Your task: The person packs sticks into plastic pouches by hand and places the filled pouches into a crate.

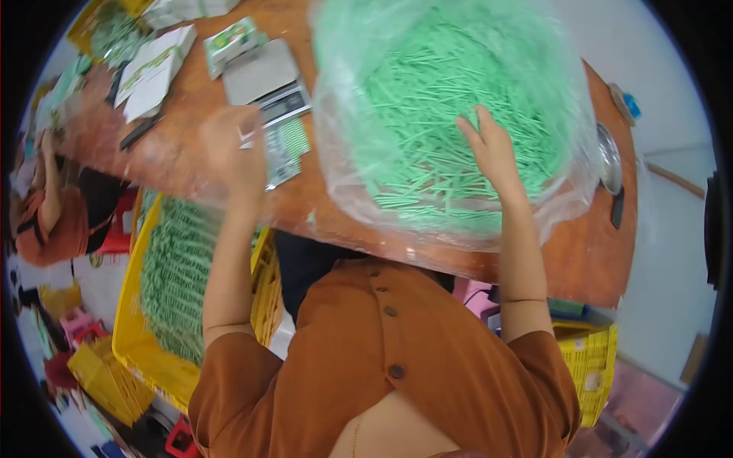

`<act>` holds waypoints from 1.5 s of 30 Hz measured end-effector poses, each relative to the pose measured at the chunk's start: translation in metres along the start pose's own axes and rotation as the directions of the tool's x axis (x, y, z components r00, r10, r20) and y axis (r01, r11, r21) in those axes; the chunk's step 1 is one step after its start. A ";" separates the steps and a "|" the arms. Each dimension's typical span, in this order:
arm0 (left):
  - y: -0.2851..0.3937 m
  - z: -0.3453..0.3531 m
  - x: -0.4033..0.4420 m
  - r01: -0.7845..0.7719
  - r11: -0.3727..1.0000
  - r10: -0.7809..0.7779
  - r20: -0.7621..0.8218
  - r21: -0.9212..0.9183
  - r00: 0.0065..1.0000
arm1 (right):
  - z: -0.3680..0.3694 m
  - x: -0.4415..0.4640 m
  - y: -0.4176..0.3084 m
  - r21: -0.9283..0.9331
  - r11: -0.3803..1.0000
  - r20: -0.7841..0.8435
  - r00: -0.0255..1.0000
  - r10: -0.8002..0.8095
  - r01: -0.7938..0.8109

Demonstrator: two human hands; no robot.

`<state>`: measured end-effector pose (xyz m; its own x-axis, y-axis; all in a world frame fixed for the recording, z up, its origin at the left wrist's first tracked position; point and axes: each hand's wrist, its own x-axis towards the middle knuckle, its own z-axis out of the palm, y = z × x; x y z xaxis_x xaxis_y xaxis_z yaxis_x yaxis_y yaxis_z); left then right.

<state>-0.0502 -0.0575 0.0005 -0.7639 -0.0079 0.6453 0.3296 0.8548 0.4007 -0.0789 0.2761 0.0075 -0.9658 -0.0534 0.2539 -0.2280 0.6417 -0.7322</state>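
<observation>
A large clear plastic bag stands open on the table, full of thin light-green sticks. My right hand is over the sticks, thumb and forefinger apart, and I see nothing clearly held between them. Motion smears my left hand, raised left of the bag; a small whitish bit shows at its edge, but its fingers cannot be made out. Beside it lie clear packets with green stripes, just below a digital scale.
A small green-and-white box touches the scale. White cartons and a black-handled tool lie left. A metal bowl sits right. Yellow crates stand below the table, one with green packets. Another person sits far left.
</observation>
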 end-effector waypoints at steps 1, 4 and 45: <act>-0.020 -0.007 -0.024 0.016 0.959 -0.037 0.067 0.284 0.997 | 0.014 0.005 0.002 -0.337 0.939 0.118 0.993 -0.031 0.069; -0.009 -0.012 -0.093 -0.127 0.912 -0.061 0.436 0.389 0.898 | 0.036 0.010 0.007 -0.652 0.728 0.347 0.937 0.037 0.213; 0.099 0.071 -0.084 -0.166 0.876 0.372 0.416 -0.452 0.830 | 0.002 -0.054 -0.001 0.836 0.454 0.291 0.951 0.108 -0.308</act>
<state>0.0070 0.0649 -0.0603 -0.7422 0.5273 0.4136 0.6664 0.5158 0.5383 -0.0269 0.2765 -0.0070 -0.9786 -0.2045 -0.0216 0.0902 -0.3325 -0.9388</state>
